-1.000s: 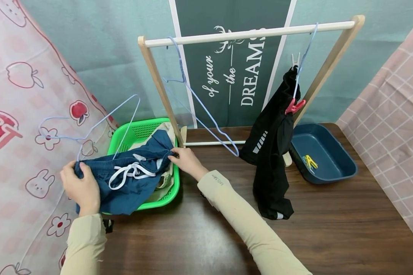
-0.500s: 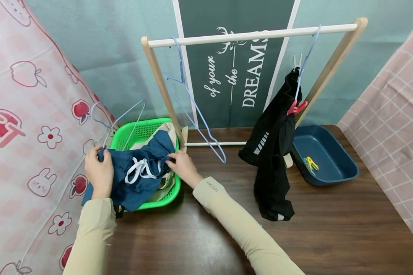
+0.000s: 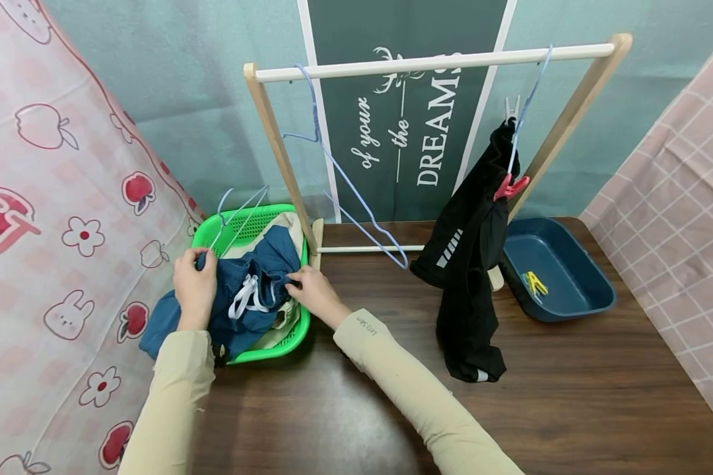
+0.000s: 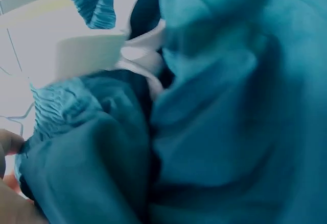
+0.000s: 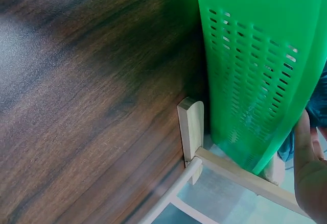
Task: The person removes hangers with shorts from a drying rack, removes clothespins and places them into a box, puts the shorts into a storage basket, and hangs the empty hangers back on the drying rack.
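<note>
Head view has it: left hand (image 3: 195, 288) and right hand (image 3: 317, 297) both clamp fingers on blue shorts (image 3: 226, 280), one at each side, bunched over the green basket (image 3: 302, 332) just left of the rack (image 3: 434, 61). A loose hanger (image 3: 220, 211) pokes up beyond the left hand; whether those fingers pinch it too, I can't tell. Already up: black trousers (image 3: 472, 270), pegged at the rack's right end. Not up: these shorts, with a bare hanger (image 3: 317, 125) at the rack's left end and beige cloth (image 3: 289, 222) in the basket, so I'd call it part done. Left wrist brings the gathered waistband (image 4: 66, 101) close, partly blurred; right wrist catches the basket's slotted outer wall (image 5: 250, 81), just beside the rack's wooden foot (image 5: 194, 127), barely seen from the head.
</note>
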Motion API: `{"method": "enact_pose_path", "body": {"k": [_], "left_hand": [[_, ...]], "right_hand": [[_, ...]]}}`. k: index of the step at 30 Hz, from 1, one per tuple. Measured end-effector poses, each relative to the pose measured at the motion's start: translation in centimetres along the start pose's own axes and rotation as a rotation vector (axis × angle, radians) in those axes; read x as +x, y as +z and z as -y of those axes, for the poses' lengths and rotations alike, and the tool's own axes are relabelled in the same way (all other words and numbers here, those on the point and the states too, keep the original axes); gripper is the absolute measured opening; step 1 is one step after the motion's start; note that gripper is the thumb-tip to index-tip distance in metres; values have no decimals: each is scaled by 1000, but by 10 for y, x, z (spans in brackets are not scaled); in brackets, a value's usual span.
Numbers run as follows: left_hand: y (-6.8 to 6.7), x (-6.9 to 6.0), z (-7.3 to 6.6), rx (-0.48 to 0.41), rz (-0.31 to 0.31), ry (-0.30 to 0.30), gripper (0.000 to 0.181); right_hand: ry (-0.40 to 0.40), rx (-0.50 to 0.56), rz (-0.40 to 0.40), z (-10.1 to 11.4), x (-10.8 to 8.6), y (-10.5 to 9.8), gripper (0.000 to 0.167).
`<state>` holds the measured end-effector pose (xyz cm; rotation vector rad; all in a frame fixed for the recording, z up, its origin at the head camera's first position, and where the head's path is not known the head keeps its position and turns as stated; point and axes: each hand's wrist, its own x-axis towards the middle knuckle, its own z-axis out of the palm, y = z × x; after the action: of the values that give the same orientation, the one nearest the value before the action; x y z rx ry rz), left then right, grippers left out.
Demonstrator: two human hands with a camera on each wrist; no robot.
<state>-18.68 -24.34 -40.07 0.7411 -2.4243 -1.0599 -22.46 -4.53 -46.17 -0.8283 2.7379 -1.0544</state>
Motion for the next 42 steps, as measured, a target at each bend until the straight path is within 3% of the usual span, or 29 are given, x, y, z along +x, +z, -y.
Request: {"method": "enact_pose_path", "body": {"k": [8, 10, 15, 18, 22, 29, 33, 39, 42], "left_hand": [[3, 5, -21, 87, -34, 70, 34], [2, 6, -28, 127, -70, 124, 31], [-1, 9, -41, 267, -166, 334, 24], [-4, 9, -45, 325, -168, 386, 22], [-8, 10, -44, 297, -168, 377, 22], [-15, 16, -44, 127, -186, 312, 26], [-17, 20, -45, 30, -232, 284, 26], [-17, 21, -46, -100, -291, 294, 28], [-16, 22, -45, -179, -302, 250, 26]], "right_hand": [[-11, 36, -10, -3, -2, 1, 32], [-11, 32, -17, -3, -2, 1, 31], [-18, 32, -28, -4, -2, 3, 31], [-16, 45, -20, -4, -2, 3, 31], [-16, 65, -7, -5, -3, 3, 32], [16, 75, -61, -9, -4, 2, 31], [35, 66, -106, -11, -4, 2, 30], [28, 48, -87, -9, -4, 1, 29], [19, 48, -86, -8, -4, 0, 28]]}}
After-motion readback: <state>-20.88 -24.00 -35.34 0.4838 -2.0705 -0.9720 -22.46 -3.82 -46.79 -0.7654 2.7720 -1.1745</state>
